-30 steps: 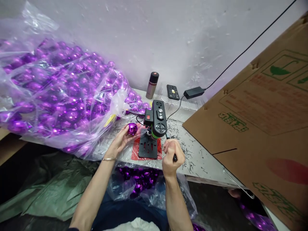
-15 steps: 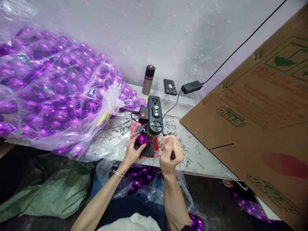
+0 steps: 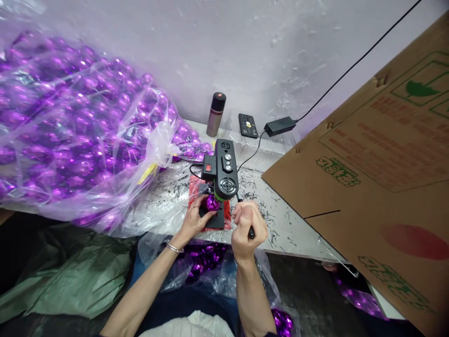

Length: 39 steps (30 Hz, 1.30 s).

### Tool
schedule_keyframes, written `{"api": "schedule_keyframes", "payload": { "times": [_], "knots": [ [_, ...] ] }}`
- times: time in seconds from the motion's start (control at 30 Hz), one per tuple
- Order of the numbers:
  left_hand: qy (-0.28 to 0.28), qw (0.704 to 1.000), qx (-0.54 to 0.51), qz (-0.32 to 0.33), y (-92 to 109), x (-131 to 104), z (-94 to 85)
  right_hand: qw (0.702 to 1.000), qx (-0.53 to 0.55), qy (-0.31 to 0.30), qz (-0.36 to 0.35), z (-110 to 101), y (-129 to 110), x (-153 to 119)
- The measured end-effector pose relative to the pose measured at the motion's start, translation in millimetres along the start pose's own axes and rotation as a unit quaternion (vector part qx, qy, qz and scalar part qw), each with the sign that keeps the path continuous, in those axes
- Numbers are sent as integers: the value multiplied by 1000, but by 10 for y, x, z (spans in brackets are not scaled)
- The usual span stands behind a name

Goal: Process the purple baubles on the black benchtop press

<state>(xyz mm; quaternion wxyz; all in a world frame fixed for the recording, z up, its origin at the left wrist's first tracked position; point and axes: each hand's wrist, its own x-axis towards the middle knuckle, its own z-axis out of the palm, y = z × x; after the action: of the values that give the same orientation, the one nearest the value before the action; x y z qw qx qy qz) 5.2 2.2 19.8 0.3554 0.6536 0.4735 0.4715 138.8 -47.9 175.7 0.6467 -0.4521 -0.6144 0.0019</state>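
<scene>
A black drill-press-like machine (image 3: 226,168) stands on the table over a dark base plate (image 3: 218,222) with red sheeting beneath it. Under its front end sits a shiny purple ball (image 3: 212,202), pinched between the thumb and fingers of my left hand (image 3: 195,217). My right hand (image 3: 249,227) is wrapped in a fist around the black-ended lever (image 3: 251,233) on the machine's right side. The machine's head partly hides the top of the ball.
A big clear bag of purple balls (image 3: 87,121) fills the left. Behind the machine are a bottle (image 3: 215,114), a phone (image 3: 248,126) and a power adapter (image 3: 279,126). A cardboard box (image 3: 379,178) leans in at right. Small dark bits litter the table (image 3: 298,238).
My left hand and the purple ball have shifted slightly to the right beneath the machine's head. My right hand stays on the lever, almost unmoved.
</scene>
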Motion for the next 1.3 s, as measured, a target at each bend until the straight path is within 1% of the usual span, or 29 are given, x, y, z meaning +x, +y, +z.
{"api": "schedule_keyframes", "payload": {
  "times": [0.2,0.37,0.5,0.63,0.83,0.97,1.07,1.17,1.3],
  "knots": [
    [-27,998,54,25,8,-74,-112,1000,0,0,-8,-4,27,-30],
    [-32,995,74,55,-7,-14,-58,1000,-8,0,-14,-4,35,-45],
    [-34,996,72,34,-4,42,-12,1000,-6,-5,-20,-13,52,-61],
    [-51,998,41,8,-23,21,-46,1000,-6,-5,-23,-25,80,-107],
    [-40,999,2,1,-36,11,-62,1000,-8,4,-18,-2,195,-321],
    [-42,999,-9,-7,-11,13,-65,998,-1,17,-56,59,372,-501],
    [-43,999,-11,-8,0,7,-70,996,9,33,-81,100,483,-576],
    [-45,999,-13,-9,-8,1,-70,996,4,39,-86,113,527,-596],
    [-42,999,-10,-6,-26,-2,-67,995,-16,37,-91,104,530,-606]
  ]
}}
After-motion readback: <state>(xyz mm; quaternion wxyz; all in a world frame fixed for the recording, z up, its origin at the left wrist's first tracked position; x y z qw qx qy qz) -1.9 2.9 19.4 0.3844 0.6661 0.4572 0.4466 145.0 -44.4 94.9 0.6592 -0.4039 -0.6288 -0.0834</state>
